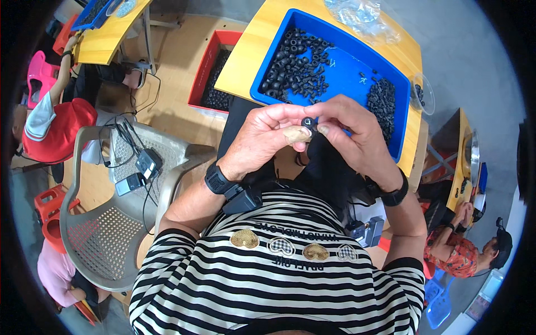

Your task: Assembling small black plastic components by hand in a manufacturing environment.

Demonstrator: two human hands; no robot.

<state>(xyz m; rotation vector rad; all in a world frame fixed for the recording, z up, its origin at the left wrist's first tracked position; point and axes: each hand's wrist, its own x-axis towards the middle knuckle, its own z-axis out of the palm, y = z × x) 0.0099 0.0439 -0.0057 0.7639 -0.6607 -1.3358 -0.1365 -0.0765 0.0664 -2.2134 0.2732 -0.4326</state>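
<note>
Between my two hands is a small round black part point(308, 123) with a hole in its face. My left hand point(262, 134) pinches it between thumb and forefinger; a beige covering wraps the thumb tip. My right hand point(352, 134) meets it from the other side, thumb and forefinger pressed together at the part's edge. What the right fingertips hold, if anything, is hidden. Just beyond the hands lies a blue tray point(346, 70). Its left side holds many larger black round parts point(296, 61), and its right end a pile of smaller black pieces point(382, 103).
The tray rests on a yellow table point(237, 72), with a clear plastic bag point(363, 17) behind it and a clear round tub point(425, 95) at its right. A red crate point(206, 70) of black parts stands left. A grey chair point(100, 223) carries black devices and cables. Other people sit at both sides.
</note>
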